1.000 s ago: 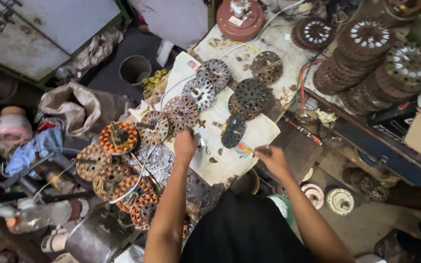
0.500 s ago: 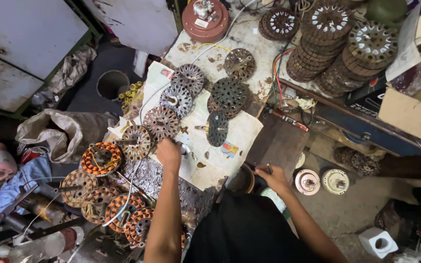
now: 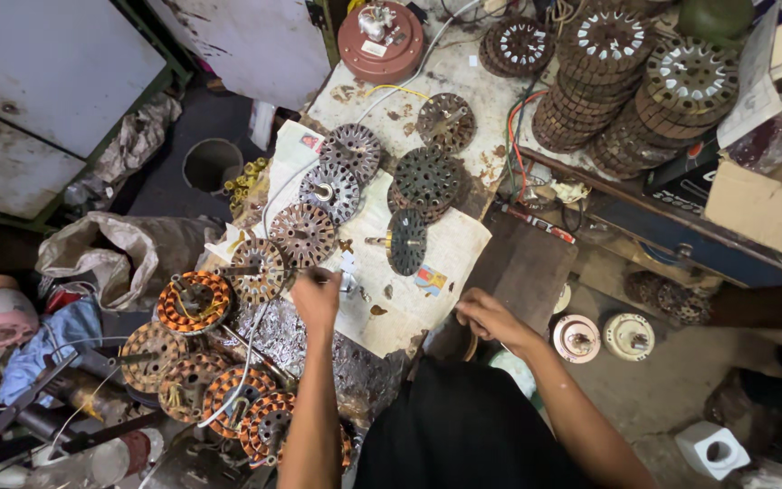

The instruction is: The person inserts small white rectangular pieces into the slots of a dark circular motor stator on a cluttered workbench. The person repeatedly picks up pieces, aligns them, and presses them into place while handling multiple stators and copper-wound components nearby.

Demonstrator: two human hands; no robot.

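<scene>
My left hand (image 3: 317,297) is curled into a loose fist over the white paper sheet (image 3: 450,244) on the bench. It sits just right of a bare slotted stator disc (image 3: 260,267); whatever is inside the fingers is hidden. My right hand (image 3: 491,317) rests at the paper's near right edge with its fingers bent, and nothing shows in it. A dark stator standing on edge (image 3: 406,241) lies between the two hands, farther from me. More slotted discs (image 3: 302,233) run in a row up the paper.
Copper-wound stators (image 3: 194,302) crowd the lower left. Tall stacks of rusty laminations (image 3: 601,63) stand at the top right beside a cardboard box (image 3: 767,204). A red round motor housing (image 3: 380,41) sits at the top. A sack (image 3: 101,254) and a bucket (image 3: 212,165) are on the left.
My right hand has drawn back from the middle of the paper to its near right edge. My left hand has stayed by the stator row while the view shifted.
</scene>
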